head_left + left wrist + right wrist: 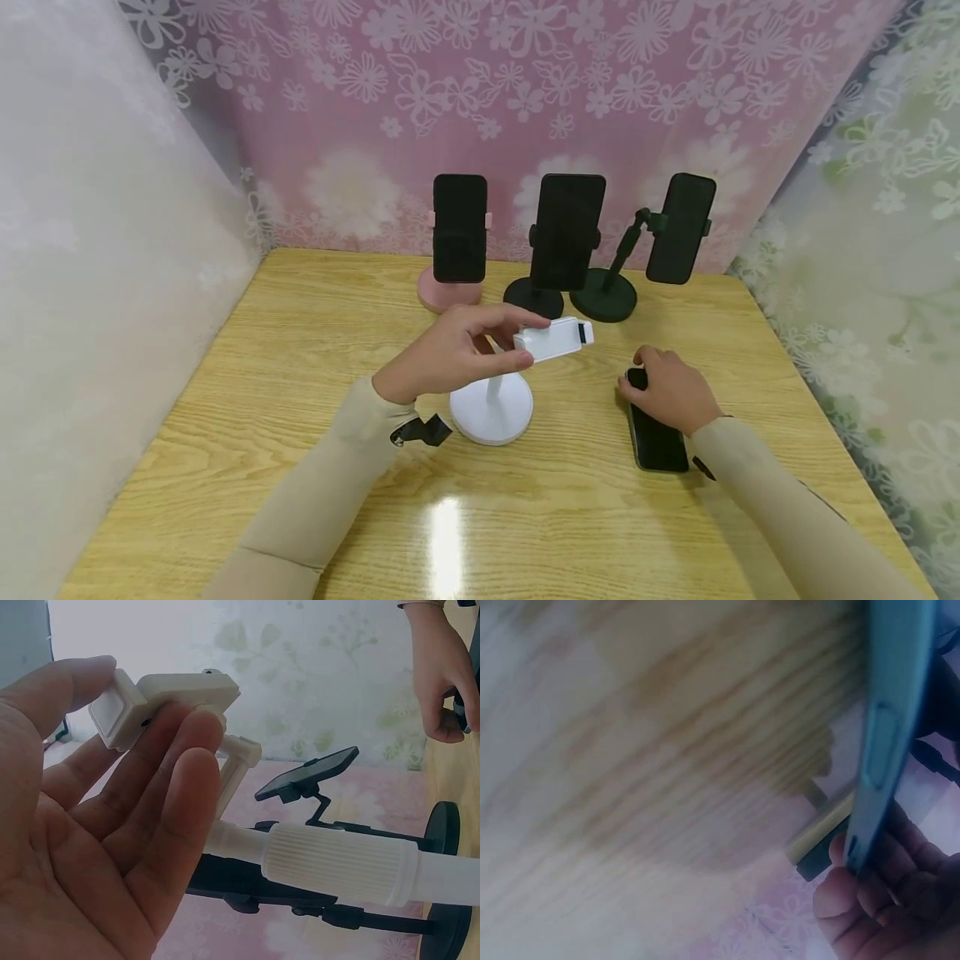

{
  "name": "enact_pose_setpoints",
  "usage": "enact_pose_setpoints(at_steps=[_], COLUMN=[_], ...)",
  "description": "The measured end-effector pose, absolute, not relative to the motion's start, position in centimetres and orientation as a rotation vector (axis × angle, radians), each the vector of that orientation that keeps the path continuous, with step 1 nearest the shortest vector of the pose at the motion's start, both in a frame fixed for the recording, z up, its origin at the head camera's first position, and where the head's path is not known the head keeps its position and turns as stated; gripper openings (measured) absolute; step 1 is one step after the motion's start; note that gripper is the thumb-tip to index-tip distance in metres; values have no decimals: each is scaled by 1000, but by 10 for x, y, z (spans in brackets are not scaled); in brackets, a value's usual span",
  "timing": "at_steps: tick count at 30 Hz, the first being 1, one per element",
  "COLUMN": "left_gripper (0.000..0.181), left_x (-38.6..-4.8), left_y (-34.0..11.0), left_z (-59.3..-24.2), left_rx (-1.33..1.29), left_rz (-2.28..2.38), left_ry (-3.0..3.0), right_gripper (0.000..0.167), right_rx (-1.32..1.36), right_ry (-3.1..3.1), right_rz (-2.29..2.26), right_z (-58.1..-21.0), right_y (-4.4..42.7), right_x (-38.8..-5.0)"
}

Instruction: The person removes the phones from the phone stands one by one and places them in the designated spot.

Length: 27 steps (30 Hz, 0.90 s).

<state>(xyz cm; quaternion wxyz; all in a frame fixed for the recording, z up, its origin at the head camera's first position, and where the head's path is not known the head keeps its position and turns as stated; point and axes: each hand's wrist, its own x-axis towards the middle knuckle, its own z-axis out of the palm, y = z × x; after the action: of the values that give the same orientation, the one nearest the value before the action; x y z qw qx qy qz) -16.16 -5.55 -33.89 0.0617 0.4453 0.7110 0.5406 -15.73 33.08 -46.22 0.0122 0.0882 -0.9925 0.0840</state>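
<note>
A white phone stand has its round base on the table and its clamp head held by my left hand, thumb and fingers on the head's left end. In the left wrist view the left hand pinches the clamp, above the ribbed white stem. To the right, my right hand grips the far end of a black phone lying on the table. The right wrist view shows the phone's edge close up, with the right hand's fingers around its end.
Behind stand three holders with black phones: a pink one at left, a black one in the middle and a dark green one at right. A pink floral curtain hangs behind the wooden table.
</note>
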Motion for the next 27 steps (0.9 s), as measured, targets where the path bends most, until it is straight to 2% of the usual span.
enact_pose_setpoints(at_steps=[11,17,24,27], left_gripper=[39,39,39,39], left_x=[-161,-161,-161,-160], left_y=[-55,-53,-54,-54], left_z=[-340,-340,-339,-339], left_rx=[1368,1378,1385,1377], left_rz=[1653,1649,1635,1635], left_ry=[2151,2149,2161,2154], right_gripper=[52,62,82,80], right_rx=[213,105,20,30], right_ry=[-3104,-3159,-3239,-3249], right_rz=[284,327,361,388], right_z=[-466,-463,-456,-447], right_y=[329,329,329,322], right_x=[-163,-166,-168,-167])
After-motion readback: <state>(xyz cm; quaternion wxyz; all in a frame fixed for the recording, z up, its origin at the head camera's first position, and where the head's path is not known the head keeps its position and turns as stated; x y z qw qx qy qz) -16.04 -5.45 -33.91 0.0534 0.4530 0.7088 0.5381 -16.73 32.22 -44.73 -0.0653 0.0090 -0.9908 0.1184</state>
